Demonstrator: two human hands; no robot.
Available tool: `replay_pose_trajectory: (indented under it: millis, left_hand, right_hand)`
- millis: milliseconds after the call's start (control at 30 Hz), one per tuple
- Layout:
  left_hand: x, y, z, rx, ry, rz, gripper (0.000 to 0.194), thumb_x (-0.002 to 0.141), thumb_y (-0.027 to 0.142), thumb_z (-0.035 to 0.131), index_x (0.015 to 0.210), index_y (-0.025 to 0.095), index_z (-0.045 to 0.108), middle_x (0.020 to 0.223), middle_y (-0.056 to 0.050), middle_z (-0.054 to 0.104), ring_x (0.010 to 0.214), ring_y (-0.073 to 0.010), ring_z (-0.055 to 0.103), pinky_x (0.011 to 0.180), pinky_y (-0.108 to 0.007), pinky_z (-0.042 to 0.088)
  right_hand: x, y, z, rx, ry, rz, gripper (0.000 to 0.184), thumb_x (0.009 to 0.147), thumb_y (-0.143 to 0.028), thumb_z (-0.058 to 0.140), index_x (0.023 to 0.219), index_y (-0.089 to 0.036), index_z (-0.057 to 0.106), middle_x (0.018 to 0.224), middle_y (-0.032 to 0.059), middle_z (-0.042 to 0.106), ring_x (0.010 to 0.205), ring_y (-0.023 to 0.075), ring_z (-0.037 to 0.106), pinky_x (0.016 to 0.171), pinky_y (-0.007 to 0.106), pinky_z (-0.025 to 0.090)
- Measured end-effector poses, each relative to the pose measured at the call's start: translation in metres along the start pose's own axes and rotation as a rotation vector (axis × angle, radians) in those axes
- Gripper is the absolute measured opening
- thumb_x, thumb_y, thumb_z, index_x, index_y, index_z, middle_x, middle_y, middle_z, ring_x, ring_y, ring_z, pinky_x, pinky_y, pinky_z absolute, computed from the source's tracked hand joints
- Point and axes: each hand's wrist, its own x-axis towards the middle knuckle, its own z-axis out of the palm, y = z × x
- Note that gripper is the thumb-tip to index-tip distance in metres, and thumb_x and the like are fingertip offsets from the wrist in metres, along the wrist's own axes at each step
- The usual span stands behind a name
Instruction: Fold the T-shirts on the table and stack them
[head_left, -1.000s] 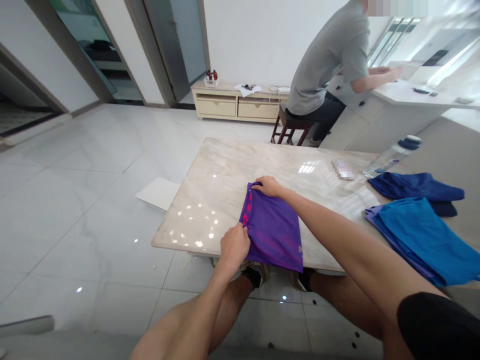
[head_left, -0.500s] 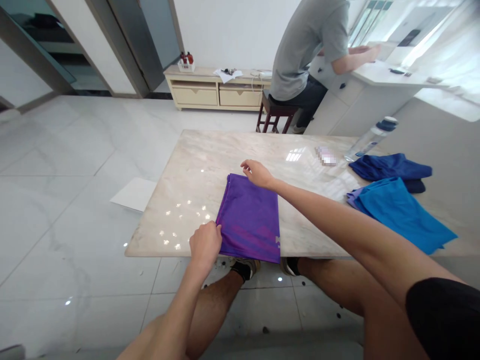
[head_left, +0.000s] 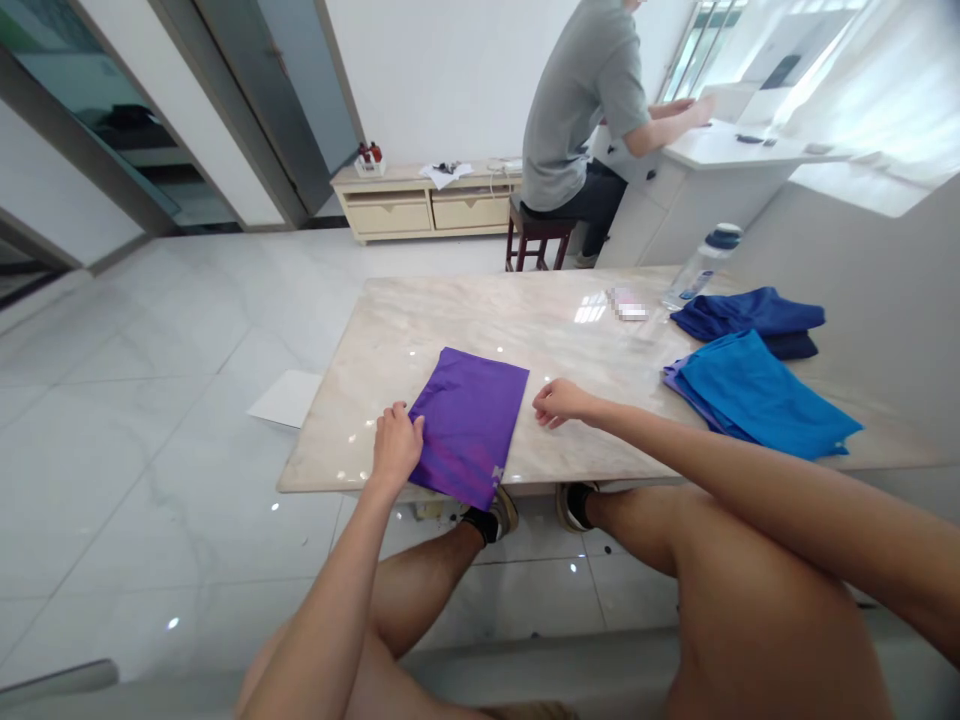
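A folded purple garment (head_left: 469,422) lies flat on the marble table (head_left: 465,315), its near corner hanging slightly over the front edge. My left hand (head_left: 396,446) rests on the garment's near left edge, fingers curled down against the cloth. My right hand (head_left: 559,402) hovers just right of the garment, off the cloth, fingers loosely curled with nothing in them.
A stack of blue garments (head_left: 757,392) and a dark blue one (head_left: 750,316) lie at the table's right, beside a water bottle (head_left: 699,267). A person in a grey shirt (head_left: 581,100) sits on a stool at a white counter behind. A white sheet (head_left: 286,398) lies on the floor.
The purple garment's fold has been laid flat. My right hand came off its far edge and drew back to the right; my left hand stayed at the near left edge.
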Motion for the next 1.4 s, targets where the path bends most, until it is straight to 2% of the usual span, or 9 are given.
replay_pose_trajectory:
  millis: [133,267,367,567,867,1000,1133,1267,1400]
  left_hand:
    - [0.008,-0.001,-0.001,-0.09,-0.109,-0.072,0.038,0.109,0.028,0.054,0.139,0.008,0.064,0.135,-0.027,0.073,0.126,-0.0354,0.071,0.103,-0.039,0.053]
    - [0.012,-0.022,-0.013,-0.131,-0.253,-0.176,0.009,0.093,0.022,0.072,0.09,0.015,0.078,0.103,-0.024,0.082,0.109,-0.0393,0.077,0.091,-0.037,0.052]
    - [0.014,-0.033,-0.018,-0.19,-0.249,-0.194,0.02,0.089,0.032,0.078,0.073,0.02,0.075,0.092,-0.02,0.083,0.107,-0.0388,0.077,0.089,-0.036,0.051]
    - [0.028,-0.025,-0.004,-0.426,-0.247,-0.232,0.03,0.092,0.047,0.072,0.077,0.021,0.077,0.084,-0.011,0.082,0.097,-0.0309,0.078,0.081,-0.031,0.05]
    - [0.028,-0.041,0.001,-0.737,-0.497,-0.313,0.068,0.082,0.08,0.073,0.052,0.023,0.054,0.048,0.0,0.048,0.05,-0.0153,0.044,0.053,-0.029,0.029]
    - [0.025,-0.045,-0.002,-0.84,-0.552,-0.292,0.062,0.073,0.073,0.086,0.055,0.02,0.059,0.048,0.003,0.047,0.05,-0.0119,0.038,0.053,-0.027,0.024]
    - [0.024,-0.043,-0.011,-0.917,-0.535,-0.279,0.052,0.067,0.065,0.091,0.066,0.016,0.072,0.058,0.0,0.06,0.058,-0.0131,0.048,0.059,-0.026,0.034]
    - [0.024,-0.035,-0.026,-1.025,-0.453,-0.225,0.05,0.068,0.063,0.091,0.083,0.016,0.083,0.084,-0.006,0.08,0.082,-0.0203,0.067,0.073,-0.028,0.047]
    - [0.018,-0.012,-0.032,-1.173,-0.327,-0.282,0.059,0.065,0.069,0.092,0.09,0.016,0.083,0.093,-0.008,0.082,0.089,-0.0216,0.07,0.08,-0.03,0.053]
  right_hand:
    - [-0.012,0.012,0.02,0.218,-0.061,0.105,0.016,0.088,-0.006,0.081,0.076,-0.01,0.071,0.073,0.0125,0.078,0.06,0.0174,0.075,0.057,0.025,0.065]
    - [-0.012,0.012,0.032,0.282,-0.045,0.109,0.019,0.089,-0.006,0.083,0.076,-0.01,0.071,0.071,0.0116,0.078,0.06,0.0167,0.076,0.057,0.024,0.066]
    - [-0.006,0.01,0.039,0.336,-0.015,0.097,0.021,0.089,-0.007,0.086,0.076,-0.01,0.07,0.07,0.0106,0.077,0.059,0.0148,0.075,0.059,0.021,0.066]
    - [0.009,0.0,0.054,0.405,-0.001,0.113,0.025,0.084,-0.012,0.094,0.079,-0.01,0.071,0.071,0.0097,0.078,0.063,0.0149,0.076,0.065,0.021,0.066]
    - [0.009,-0.014,0.063,0.115,-0.132,0.181,0.04,0.094,-0.047,0.09,0.078,-0.013,0.074,0.084,0.0135,0.082,0.066,0.0152,0.073,0.044,0.02,0.034]
    - [0.011,-0.015,0.057,-0.011,-0.162,0.167,0.041,0.082,-0.04,0.1,0.069,-0.016,0.068,0.071,0.0055,0.074,0.061,0.0118,0.061,0.051,0.021,0.043]
    - [0.007,-0.016,0.034,0.015,-0.138,0.075,0.033,0.077,-0.037,0.102,0.077,-0.016,0.077,0.081,0.006,0.077,0.078,0.0163,0.069,0.061,0.023,0.053]
    - [-0.005,-0.019,0.007,0.078,-0.107,-0.102,0.035,0.079,-0.047,0.1,0.088,-0.017,0.084,0.096,0.0086,0.082,0.101,0.0224,0.073,0.077,0.026,0.058]
    - [-0.014,-0.026,-0.013,0.165,-0.058,-0.198,0.035,0.087,-0.049,0.092,0.096,-0.016,0.085,0.106,0.0092,0.084,0.108,0.0228,0.073,0.091,0.03,0.057]
